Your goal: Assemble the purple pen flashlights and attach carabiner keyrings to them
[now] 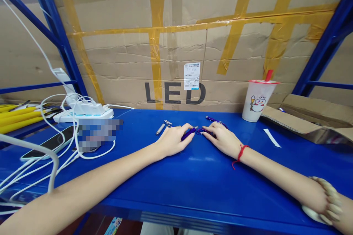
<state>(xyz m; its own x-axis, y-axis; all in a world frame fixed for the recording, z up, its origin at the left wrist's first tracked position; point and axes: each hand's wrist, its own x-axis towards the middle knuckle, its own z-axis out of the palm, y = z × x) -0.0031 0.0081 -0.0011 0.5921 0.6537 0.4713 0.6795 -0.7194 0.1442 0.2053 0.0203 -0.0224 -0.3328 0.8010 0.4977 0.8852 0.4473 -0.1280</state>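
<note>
My left hand is closed around a short, shiny purple pen-shaped tube, its silver tip pointing right. Just across from that tip, my right hand pinches a small dark blue loop between thumb and fingers; the rest of the loop is hidden by the fingers. Behind the right hand lies a second purple pen-shaped tube, partly covered by it. Left of my left hand rest a small silver cylinder and some tiny silver metal pieces.
White cables, a power strip and a phone crowd the left of the blue table. A lidded cup, a white strip and an open carton are at right. Cardboard walls the back.
</note>
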